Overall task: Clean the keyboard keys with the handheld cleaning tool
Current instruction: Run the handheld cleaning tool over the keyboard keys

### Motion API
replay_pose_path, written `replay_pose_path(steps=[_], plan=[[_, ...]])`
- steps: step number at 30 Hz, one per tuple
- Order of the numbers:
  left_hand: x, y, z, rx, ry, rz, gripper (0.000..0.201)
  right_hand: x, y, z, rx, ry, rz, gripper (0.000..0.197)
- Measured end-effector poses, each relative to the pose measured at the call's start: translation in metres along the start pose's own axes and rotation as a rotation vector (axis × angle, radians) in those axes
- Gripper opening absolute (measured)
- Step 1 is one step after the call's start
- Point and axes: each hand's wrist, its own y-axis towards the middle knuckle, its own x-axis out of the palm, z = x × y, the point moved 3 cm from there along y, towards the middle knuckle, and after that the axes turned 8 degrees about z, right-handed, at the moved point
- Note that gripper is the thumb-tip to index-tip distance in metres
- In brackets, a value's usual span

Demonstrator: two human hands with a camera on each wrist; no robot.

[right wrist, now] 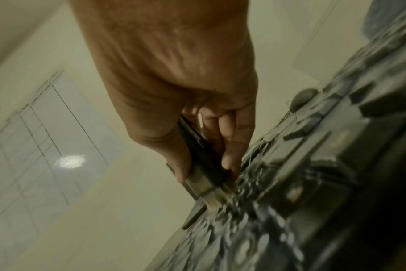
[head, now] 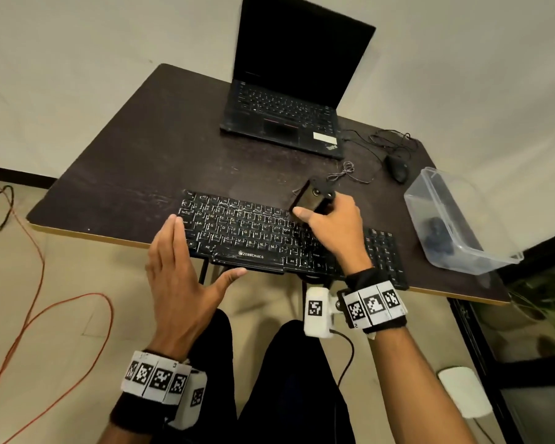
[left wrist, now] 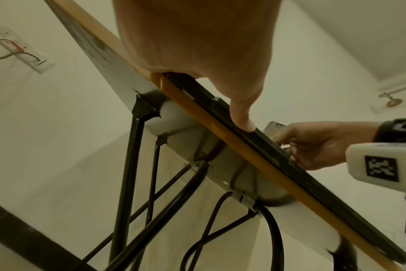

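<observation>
A black keyboard (head: 257, 233) lies along the near edge of the dark table (head: 135, 174). My right hand (head: 330, 219) grips a dark handheld cleaning tool (head: 313, 198) over the upper right keys. In the right wrist view its bristles (right wrist: 214, 199) touch the keys (right wrist: 278, 210), with thumb and fingers (right wrist: 230, 144) wrapped round the tool's body (right wrist: 204, 161). My left hand (head: 177, 270) lies flat with straight fingers on the keyboard's left end. In the left wrist view the left thumb (left wrist: 242, 117) presses on the keyboard's front edge (left wrist: 267, 141).
An open black laptop (head: 289, 88) stands at the back of the table. A wired mouse (head: 398, 168) and its cable lie to the right. A clear plastic tub (head: 452, 219) sits at the right edge. An orange cable (head: 32, 299) trails on the floor.
</observation>
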Motion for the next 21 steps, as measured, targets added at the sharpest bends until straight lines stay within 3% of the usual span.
replay_pose_path(steps=[5, 10, 16, 19, 21], plan=[[-0.006, 0.006, -0.008, 0.027, -0.001, -0.014, 0.116, -0.02, 0.01, 0.012, 0.077, -0.088, 0.183, 0.021], [-0.004, 0.005, -0.004, 0.01, -0.027, -0.007, 0.117, 0.003, 0.004, 0.001, 0.075, -0.004, 0.019, 0.023], [-0.005, 0.004, -0.006, 0.017, 0.006, -0.022, 0.116, -0.015, 0.008, 0.012, 0.1, -0.061, 0.164, 0.027], [-0.005, 0.004, -0.005, 0.013, 0.017, -0.032, 0.117, 0.004, 0.007, 0.003, 0.092, -0.018, 0.025, 0.018], [-0.006, 0.004, -0.005, 0.017, 0.021, -0.044, 0.117, 0.008, 0.007, 0.0, 0.092, 0.01, 0.018, 0.025]])
